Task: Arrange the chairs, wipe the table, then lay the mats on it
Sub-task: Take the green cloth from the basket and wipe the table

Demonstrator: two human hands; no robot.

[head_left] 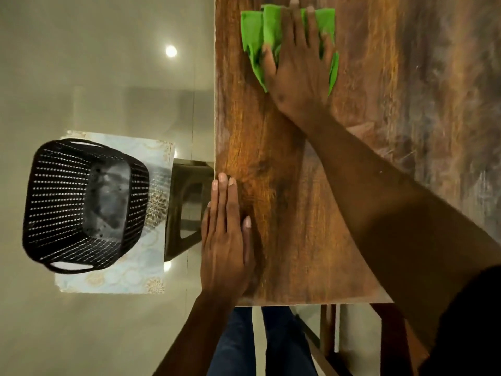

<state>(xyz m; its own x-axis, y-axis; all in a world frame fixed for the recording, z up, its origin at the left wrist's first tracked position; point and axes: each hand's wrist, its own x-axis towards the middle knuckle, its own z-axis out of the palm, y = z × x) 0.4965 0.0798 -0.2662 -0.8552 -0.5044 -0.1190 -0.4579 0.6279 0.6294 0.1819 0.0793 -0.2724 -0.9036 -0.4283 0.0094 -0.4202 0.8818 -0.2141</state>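
Note:
A brown wooden table point(284, 164) fills the right half of the view. At its far left part lies a crumpled green cloth point(256, 36). My right hand point(298, 69) lies flat on the cloth with fingers spread, pressing it to the table top. My left hand point(227, 240) rests flat on the table's left edge near the front corner, fingers straight. A pale patterned mat point(151, 278) lies on a dark stool point(187, 210) left of the table. A wooden chair point(390, 337) is partly tucked under the table's near edge.
A black perforated plastic basket point(81, 204) stands on the mat on the stool. Glossy beige floor tiles point(81, 63) spread to the left, with a ceiling light reflected in them. My legs in blue jeans point(260, 346) stand at the table's near edge.

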